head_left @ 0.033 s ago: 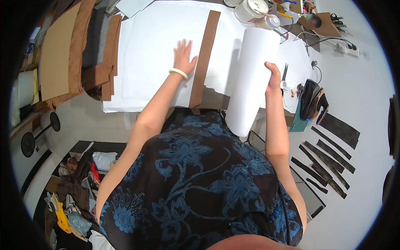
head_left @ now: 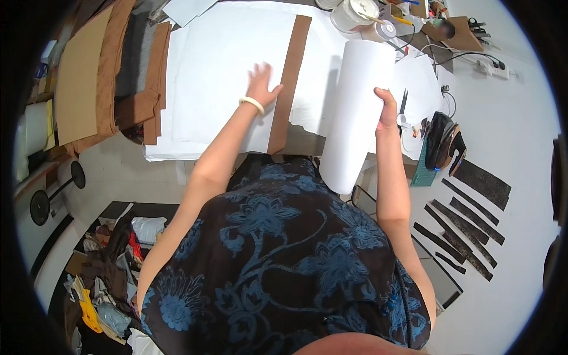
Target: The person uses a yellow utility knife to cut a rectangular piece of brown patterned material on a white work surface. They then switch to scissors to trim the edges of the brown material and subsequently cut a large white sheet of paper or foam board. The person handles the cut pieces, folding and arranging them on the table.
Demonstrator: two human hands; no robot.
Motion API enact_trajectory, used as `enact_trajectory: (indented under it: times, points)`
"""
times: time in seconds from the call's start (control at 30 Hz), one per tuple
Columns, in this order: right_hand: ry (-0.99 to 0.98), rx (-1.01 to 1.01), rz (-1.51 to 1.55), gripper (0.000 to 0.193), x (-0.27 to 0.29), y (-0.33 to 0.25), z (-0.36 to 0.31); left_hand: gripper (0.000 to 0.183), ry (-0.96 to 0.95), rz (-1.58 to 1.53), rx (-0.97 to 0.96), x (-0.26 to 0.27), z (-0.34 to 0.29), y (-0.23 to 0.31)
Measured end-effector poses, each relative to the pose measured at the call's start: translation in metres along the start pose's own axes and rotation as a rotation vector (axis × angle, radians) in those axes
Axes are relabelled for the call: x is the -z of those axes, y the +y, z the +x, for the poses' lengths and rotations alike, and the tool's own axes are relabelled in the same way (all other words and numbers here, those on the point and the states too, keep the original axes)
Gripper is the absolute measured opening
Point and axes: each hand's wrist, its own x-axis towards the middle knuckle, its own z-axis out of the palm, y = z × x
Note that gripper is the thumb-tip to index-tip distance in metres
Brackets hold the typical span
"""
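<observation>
My right hand (head_left: 387,109) grips a large white roll (head_left: 358,112), thumb on its face and the fingers hidden behind it. The roll stands tilted, its lower end over the table's front edge near my body. My left hand (head_left: 262,89) is open with its fingers spread, over a broad white sheet (head_left: 219,77); I cannot tell whether it touches the sheet. A straight brown strip (head_left: 291,83) lies across the white sheets just right of that hand, its near end at the table edge. The left wrist wears a pale bangle (head_left: 252,105).
Brown fabric pieces and a tan board (head_left: 86,77) lie at the left. Jars (head_left: 354,15), scissors (head_left: 404,106) and cords crowd the far right. Dark strips (head_left: 467,222) hang on the right wall. A heap of cloth scraps (head_left: 109,266) fills a low surface at lower left.
My left hand has drawn back slightly toward me, its fingers a little more bent and blurred. The right hand and the white roll hold almost the same place.
</observation>
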Motion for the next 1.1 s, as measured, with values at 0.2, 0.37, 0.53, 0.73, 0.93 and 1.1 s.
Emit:
enact_trajectory:
  times: [0.2,0.37,0.53,0.73,0.93,1.1]
  points:
    - [-0.191,-0.083,0.195,0.059,-0.005,0.011,0.008,0.087,-0.762,-1.633,0.52,0.002,-0.014,0.096]
    - [-0.177,-0.042,0.158,0.062,-0.029,0.002,0.017,0.103,-0.95,-2.033,0.485,0.028,-0.024,0.122]
    - [0.07,-0.038,-0.13,0.061,-0.013,0.001,0.052,0.074,-0.651,-1.767,0.439,0.056,-0.009,0.071]
    - [0.262,-0.041,-0.471,0.061,0.019,0.021,0.129,0.036,-0.259,-1.126,0.469,0.056,0.038,0.029]
    - [0.412,-0.014,-0.716,0.066,0.029,0.011,0.179,0.045,-0.036,-0.632,0.353,0.022,0.084,0.007]
    - [0.621,0.054,-1.046,0.071,0.052,0.008,0.195,0.05,-0.171,-0.594,0.443,0.004,0.111,0.006]
